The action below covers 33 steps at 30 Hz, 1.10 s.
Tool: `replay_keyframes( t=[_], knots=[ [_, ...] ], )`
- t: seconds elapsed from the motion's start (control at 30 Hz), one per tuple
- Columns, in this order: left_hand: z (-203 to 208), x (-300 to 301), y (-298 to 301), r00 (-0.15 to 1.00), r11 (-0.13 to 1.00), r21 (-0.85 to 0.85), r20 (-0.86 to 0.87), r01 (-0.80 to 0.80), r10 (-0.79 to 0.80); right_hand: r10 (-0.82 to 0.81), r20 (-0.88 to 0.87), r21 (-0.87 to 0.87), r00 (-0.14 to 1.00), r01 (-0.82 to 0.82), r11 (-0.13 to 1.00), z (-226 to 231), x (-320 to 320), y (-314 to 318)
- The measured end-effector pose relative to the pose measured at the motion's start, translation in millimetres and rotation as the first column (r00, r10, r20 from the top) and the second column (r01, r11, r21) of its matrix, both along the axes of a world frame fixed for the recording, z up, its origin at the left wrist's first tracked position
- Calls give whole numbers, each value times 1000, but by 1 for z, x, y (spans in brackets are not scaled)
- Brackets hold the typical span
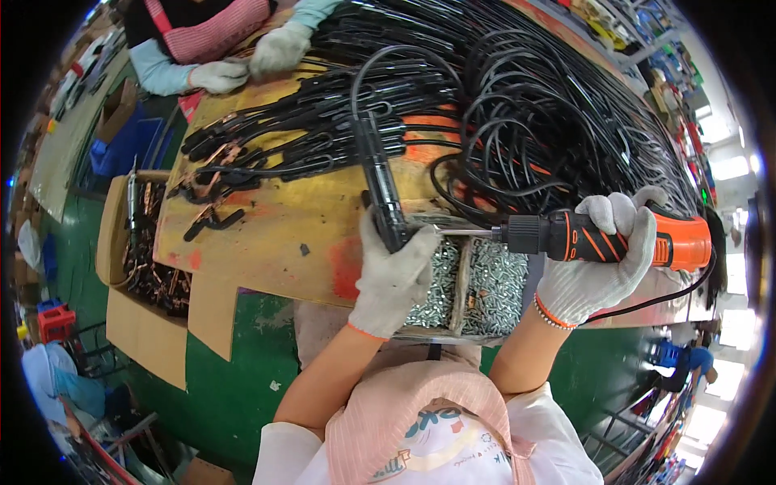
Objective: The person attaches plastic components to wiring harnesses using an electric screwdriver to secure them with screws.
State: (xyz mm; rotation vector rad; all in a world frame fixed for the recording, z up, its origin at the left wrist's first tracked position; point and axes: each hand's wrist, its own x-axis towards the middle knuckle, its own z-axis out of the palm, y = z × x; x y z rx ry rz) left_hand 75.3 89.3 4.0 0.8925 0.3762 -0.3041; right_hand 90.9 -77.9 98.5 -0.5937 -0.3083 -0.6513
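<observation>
My left hand (394, 275), gloved, fingers wrapped tight around a black clamp handle (381, 190), cable end pointing away from me. My right hand (598, 267) grips an orange-black electric screwdriver (602, 237), bit touching the handle just beside my left fingertips. Below: wooden tray of silver screws (465, 287). Beyond: piled black cables (550, 105); a co-worker's gloved hands (250, 65).

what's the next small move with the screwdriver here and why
Probably press the orange and black electric screwdriver inward and run it: its bit tip already meets the black plastic cable handle that the gloved left hand grips, while the gloved right hand holds the tool level.
</observation>
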Motion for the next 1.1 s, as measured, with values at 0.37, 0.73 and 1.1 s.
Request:
replay_keyframes(
  t=[0.37, 0.73, 1.1],
  knots=[
    [-23, 1, 5, 996, 998, -30, 68, 59, -56, 12, -99, -22, 995, -14, 1000, -10, 17, 37],
    [-10, 3, 5, 997, 982, -185, -72, -20, 6, 69, -80, -1, 994, -69, 998, -14, 14, 32],
    [-11, 2, 7, 1000, 991, -135, -4, 15, -15, -72, -80, -140, 994, 60, 988, -14, 10, 39]
  ],
)
